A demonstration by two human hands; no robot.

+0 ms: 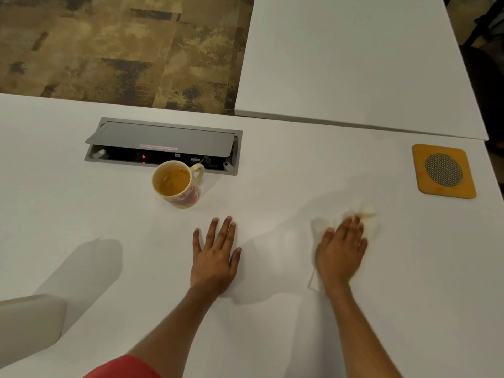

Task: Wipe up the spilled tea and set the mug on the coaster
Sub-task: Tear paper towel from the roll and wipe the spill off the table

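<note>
The cream, pink-patterned ceramic mug (178,184), holding tea, is seen on the white tabletop (272,170), well apart from the square wooden coaster (443,171). A stained white tissue (365,216) is pressed flat under the right hand (341,249); the left hand (215,255) lies flat, fingers straight. Wiping is judged underway; the mug is not yet placed.

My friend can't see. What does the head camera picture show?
A person's right hand presses a tea-stained paper towel flat on a white table; the left hand rests flat beside it. A mug of tea stands farther back, and a wooden coaster sits empty, far right.
</note>
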